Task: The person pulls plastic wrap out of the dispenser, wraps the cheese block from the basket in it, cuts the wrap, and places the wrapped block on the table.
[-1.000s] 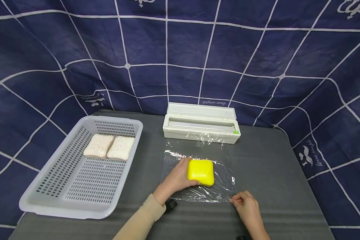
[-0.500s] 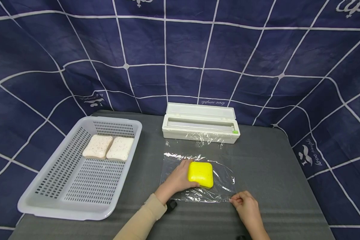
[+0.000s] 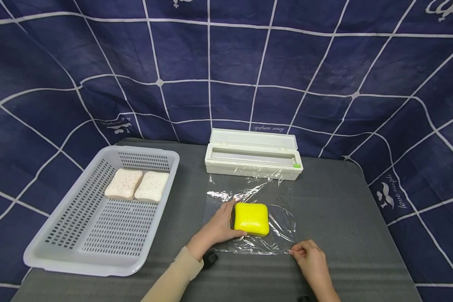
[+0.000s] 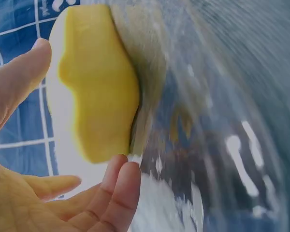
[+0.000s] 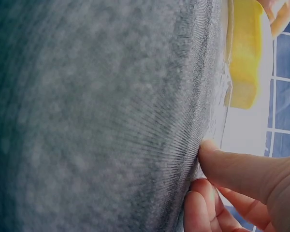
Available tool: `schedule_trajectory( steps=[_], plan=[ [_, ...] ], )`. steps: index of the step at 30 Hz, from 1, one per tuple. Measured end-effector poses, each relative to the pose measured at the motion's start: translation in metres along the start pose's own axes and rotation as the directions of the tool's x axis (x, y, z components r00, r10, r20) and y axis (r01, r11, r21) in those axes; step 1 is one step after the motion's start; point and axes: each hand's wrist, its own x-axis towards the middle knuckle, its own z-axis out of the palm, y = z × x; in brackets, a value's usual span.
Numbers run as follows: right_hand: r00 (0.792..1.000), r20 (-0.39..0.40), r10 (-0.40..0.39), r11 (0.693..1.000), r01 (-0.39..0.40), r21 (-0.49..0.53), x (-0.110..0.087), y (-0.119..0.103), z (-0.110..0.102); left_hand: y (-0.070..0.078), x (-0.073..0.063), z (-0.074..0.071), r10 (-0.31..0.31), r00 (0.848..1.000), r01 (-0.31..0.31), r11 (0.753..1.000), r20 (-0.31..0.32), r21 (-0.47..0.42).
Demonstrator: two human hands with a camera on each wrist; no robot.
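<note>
A yellow rounded-square block (image 3: 251,219) lies on a sheet of clear cling film (image 3: 281,241) spread on the grey table. Its side looks wavy in the left wrist view. My left hand (image 3: 218,226) is around the block's left side, thumb at the near edge and fingers at the far one. Up close, the fingers of that hand (image 4: 87,193) are spread, and a gap shows between palm and block. At the film's near right corner, my right hand (image 3: 310,258) pinches the edge between thumb and forefinger, close over the table.
Behind the film stands a white cling film dispenser (image 3: 253,167), lid raised, green slider at its right end. On the left a pale plastic basket (image 3: 115,226) holds a speckled white slab (image 3: 123,183) and another slab (image 3: 152,186). A blue checked cloth (image 3: 234,54) hangs behind.
My left hand has loosened and drawn slightly left, so a gap now shows beside the yellow block. The right hand stays at the film's corner.
</note>
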Motion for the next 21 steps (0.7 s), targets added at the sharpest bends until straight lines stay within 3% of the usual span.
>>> schedule_trajectory(
  steps=[6,12,15,21],
  plan=[
    [0.997,0.053,0.05,0.999,-0.051,0.005,0.001,-0.002,-0.001,-0.008,-0.032,-0.013,0.043,0.999,-0.041,0.995,-0.028,0.094],
    [0.998,0.051,0.03,1.0,-0.03,-0.007,0.001,-0.003,-0.002,-0.019,-0.061,-0.018,0.088,0.996,-0.087,0.96,0.008,0.264],
    [1.0,0.028,-0.002,1.0,0.002,-0.008,0.0,-0.003,-0.002,-0.025,-0.067,-0.019,0.086,0.996,-0.084,0.949,0.008,0.303],
    [0.999,0.012,-0.033,0.999,0.033,-0.013,-0.001,-0.003,-0.002,-0.034,-0.071,-0.019,0.07,0.998,-0.066,0.951,-0.002,0.302]
  ],
)
